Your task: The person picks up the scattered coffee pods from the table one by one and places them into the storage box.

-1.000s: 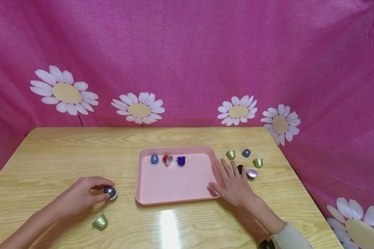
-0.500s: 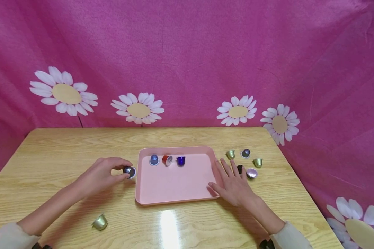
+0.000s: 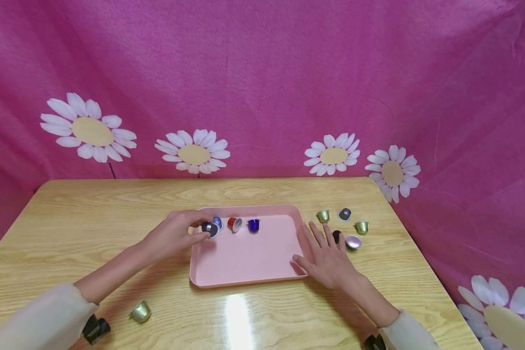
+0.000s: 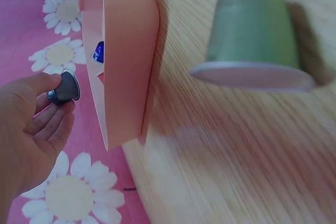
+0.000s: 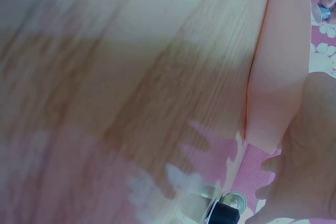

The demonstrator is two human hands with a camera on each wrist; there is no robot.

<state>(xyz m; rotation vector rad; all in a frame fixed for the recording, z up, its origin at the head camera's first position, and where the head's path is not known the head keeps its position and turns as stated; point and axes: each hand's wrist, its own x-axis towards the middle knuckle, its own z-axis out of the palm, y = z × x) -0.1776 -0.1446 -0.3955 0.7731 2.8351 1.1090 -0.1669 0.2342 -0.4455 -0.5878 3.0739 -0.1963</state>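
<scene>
In the head view my left hand (image 3: 172,233) pinches a dark grey coffee capsule (image 3: 210,229) between thumb and fingers, over the far left corner of a pink tray (image 3: 253,260). The same dark capsule (image 4: 67,88) shows in the left wrist view. Close to it in the tray is a light blue capsule (image 3: 218,222), partly hidden. A red capsule (image 3: 234,224) and a deep blue capsule (image 3: 253,225) lie further right along the back. My right hand (image 3: 330,265), its fingers spread, rests at the tray's right side.
Right of the tray lie two gold-green capsules (image 3: 323,216), a dark purple one (image 3: 344,214), a lilac-lidded one (image 3: 353,242) and a black one (image 3: 337,236) half behind my fingers. Another green capsule (image 3: 141,312) lies on the wooden table (image 3: 113,209) at the front left.
My left hand has carried the dark capsule from the table's left side, forward and right, over the tray's rim. The right hand has stayed in place.
</scene>
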